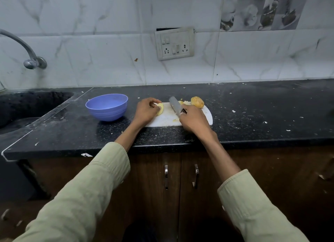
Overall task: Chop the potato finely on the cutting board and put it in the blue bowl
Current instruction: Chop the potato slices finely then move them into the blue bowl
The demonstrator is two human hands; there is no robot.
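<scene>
Head cam, looking down at a black speckled counter [253,106] with a white cutting board [167,118] on it.

Left hand [146,110] is curled over a peeled potato piece [160,109] at the left end of the board, fingers arched on top of it and holding it down, cut face pointing toward the knife. Right hand [194,120] is wrapped round the handle of a knife [175,106], handle pretty much buried in the fist. The blade sticks out up and away from that grip, tilted, on the board side between the two hands. Can't tell if the edge is actually touching the board or the potato piece; looks like there's a gap between blade and piece.

Just beyond the right hand, at the far right corner of the board, sits another potato [197,102], skin on, with a few small chopped bits [182,102] beside it near the blade tip. A few yellow scraps are also on the board right by the knife hand.

The blue bowl [107,107] is on the counter just left of the left hand, close to it but not touching, and it looks empty from here.

Further left is a sink [27,104] with a tap [27,52] over it. A switch and socket plate [174,43] is on the tiled wall behind.
</scene>
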